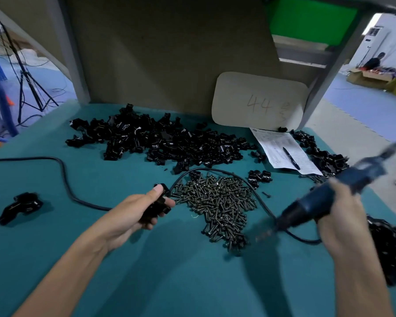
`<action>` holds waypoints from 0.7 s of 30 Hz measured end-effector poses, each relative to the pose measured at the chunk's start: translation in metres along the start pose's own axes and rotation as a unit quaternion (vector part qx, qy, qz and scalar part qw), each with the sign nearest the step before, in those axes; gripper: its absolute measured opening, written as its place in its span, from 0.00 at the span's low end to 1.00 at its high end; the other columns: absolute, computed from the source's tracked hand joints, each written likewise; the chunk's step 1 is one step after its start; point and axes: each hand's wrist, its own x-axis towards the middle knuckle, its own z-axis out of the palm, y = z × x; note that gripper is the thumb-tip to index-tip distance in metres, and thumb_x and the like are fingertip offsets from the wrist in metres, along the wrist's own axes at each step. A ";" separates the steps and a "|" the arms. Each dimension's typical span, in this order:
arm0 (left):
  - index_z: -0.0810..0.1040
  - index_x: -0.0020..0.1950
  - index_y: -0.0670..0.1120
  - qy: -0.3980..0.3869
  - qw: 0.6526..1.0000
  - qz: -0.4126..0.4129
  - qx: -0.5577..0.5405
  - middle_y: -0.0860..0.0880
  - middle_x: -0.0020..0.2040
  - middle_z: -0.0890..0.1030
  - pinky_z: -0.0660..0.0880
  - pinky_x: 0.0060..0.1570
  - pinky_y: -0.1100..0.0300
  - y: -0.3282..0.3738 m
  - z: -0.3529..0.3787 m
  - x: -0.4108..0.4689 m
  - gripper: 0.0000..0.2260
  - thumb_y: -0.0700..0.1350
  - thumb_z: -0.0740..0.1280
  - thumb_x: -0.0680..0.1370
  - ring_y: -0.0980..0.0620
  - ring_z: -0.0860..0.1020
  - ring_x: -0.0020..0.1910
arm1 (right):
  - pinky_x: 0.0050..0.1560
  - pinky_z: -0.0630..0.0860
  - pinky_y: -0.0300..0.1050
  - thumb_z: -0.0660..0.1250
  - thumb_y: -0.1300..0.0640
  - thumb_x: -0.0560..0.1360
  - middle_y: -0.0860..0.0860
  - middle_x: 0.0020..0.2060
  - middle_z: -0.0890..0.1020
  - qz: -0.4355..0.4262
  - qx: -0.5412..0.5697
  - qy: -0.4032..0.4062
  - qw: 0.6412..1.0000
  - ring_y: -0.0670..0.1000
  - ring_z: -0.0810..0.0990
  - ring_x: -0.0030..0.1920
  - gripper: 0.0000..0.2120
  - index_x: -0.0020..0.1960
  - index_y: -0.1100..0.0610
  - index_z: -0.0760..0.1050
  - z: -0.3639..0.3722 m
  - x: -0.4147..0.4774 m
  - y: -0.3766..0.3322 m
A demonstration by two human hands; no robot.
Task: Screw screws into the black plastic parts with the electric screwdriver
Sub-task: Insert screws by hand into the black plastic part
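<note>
While left hand (133, 209) curls fingers (169, 202) round a small black plastic part (155, 208) just left of dark metal screw heap (220, 200) on teal counter (124, 259), right hand (343, 211) wraps fingers round blue electric screwdriver (364, 171), tip by heap's near-right edge.

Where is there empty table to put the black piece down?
Bare green mat lies nearest you, in front of the screw pile, and on the left around the lone black part. Crowded: the black parts pile at the back, another parts heap at the right edge.
</note>
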 end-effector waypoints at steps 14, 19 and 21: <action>0.81 0.57 0.44 -0.042 0.994 0.083 0.051 0.51 0.37 0.81 0.73 0.33 0.63 0.018 0.026 -0.017 0.26 0.61 0.76 0.67 0.56 0.75 0.33 | 0.54 0.76 0.58 0.71 0.46 0.78 0.59 0.59 0.75 -0.057 -0.632 -0.075 0.770 0.63 0.76 0.55 0.31 0.76 0.49 0.61 -0.018 -0.026 0.071; 0.82 0.52 0.48 -0.130 0.981 0.105 0.099 0.51 0.34 0.79 0.70 0.32 0.60 0.036 0.031 -0.033 0.22 0.62 0.73 0.67 0.50 0.73 0.35 | 0.68 0.70 0.57 0.70 0.39 0.76 0.54 0.72 0.67 -0.121 -0.586 -0.159 0.785 0.57 0.67 0.70 0.33 0.77 0.44 0.64 0.002 -0.040 0.042; 0.82 0.50 0.51 -0.185 0.970 0.113 0.110 0.53 0.35 0.78 0.70 0.33 0.61 0.042 0.038 -0.037 0.16 0.60 0.73 0.69 0.52 0.74 0.36 | 0.66 0.76 0.48 0.67 0.37 0.77 0.41 0.67 0.75 -0.136 -0.410 -0.302 0.850 0.44 0.76 0.66 0.24 0.72 0.35 0.70 0.026 -0.060 0.023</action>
